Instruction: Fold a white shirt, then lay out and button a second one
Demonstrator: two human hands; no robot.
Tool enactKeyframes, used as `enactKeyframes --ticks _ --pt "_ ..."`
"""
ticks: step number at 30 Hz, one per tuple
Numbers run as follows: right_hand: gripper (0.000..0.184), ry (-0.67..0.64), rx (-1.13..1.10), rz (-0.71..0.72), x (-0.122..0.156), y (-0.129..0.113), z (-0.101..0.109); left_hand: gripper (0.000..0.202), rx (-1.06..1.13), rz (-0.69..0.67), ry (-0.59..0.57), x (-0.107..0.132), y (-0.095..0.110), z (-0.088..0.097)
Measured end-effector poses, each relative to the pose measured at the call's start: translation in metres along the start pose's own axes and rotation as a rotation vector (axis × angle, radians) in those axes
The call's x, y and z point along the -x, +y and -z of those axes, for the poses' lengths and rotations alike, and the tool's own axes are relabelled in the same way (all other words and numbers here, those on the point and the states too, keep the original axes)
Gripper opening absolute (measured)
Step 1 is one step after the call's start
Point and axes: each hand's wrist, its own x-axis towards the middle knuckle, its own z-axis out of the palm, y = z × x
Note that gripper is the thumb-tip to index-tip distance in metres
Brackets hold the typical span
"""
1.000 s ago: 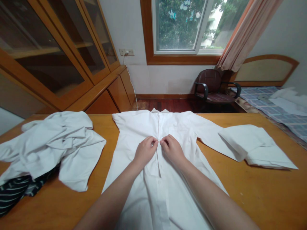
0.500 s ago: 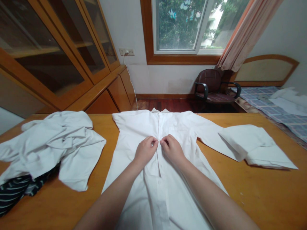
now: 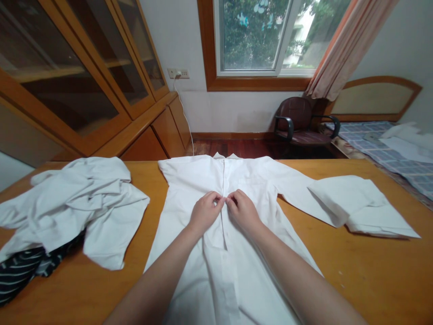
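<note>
A white long-sleeved shirt (image 3: pixel 189 180) lies front side up on the wooden table (image 3: pixel 365 271), its collar at the far edge. My left hand (image 3: pixel 207 210) and my right hand (image 3: pixel 244 208) meet at the front placket, below the chest. Both pinch the placket edges, fingertips almost touching; the button between them is hidden. Below my hands the placket gapes in a narrow slit, while above them it lies together. One sleeve stretches out to the right. The other sleeve is not visible.
On the left lies a crumpled heap of white clothes (image 3: pixel 101 194) over a black striped cloth (image 3: pixel 20 275). A folded white cloth (image 3: pixel 368 203) rests at the right by the sleeve. Beyond the table are a glass-door cabinet (image 3: pixel 135 108), an armchair (image 3: pixel 297 119) and a bed (image 3: pixel 368 140).
My left hand's fingertips have shifted slightly right, closing in on my right hand's fingertips at the placket. The shirt and the other clothes lie as before.
</note>
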Motion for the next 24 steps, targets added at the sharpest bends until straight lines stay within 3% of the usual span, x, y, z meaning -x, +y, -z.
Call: enactKeyframes --ticks 24 --pt "0.014 -0.048 0.091 0.043 -0.0012 -0.0013 -0.0016 0.022 0.081 -0.024 -0.070 -0.0015 -0.0050 0.0025"
